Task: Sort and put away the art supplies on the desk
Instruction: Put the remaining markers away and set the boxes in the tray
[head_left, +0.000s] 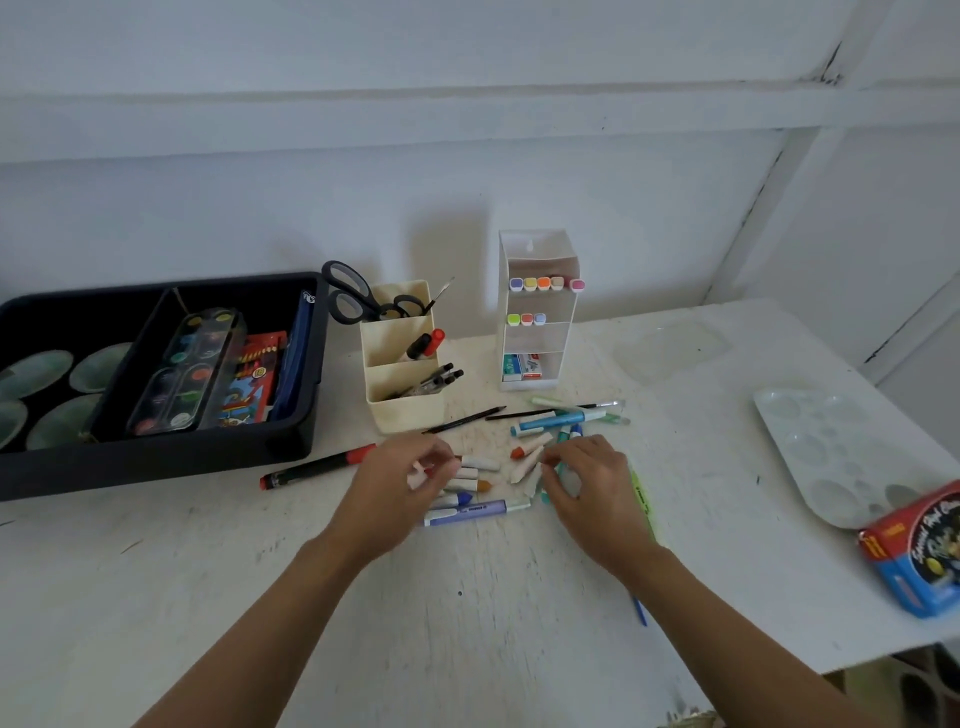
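Left hand (400, 486) and right hand (589, 483) digging in the marker pile (480, 463)
Left pinches a white marker (415, 477), right curls round a teal marker (545, 497), kinda blurry tho.

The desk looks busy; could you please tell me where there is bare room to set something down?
Bare desk lies along the near edge between the forearms, at the front left below the black tray and long red-and-black marker, and between the marker pile and the palette. It is crowded where the left hand and right hand work in that pile.
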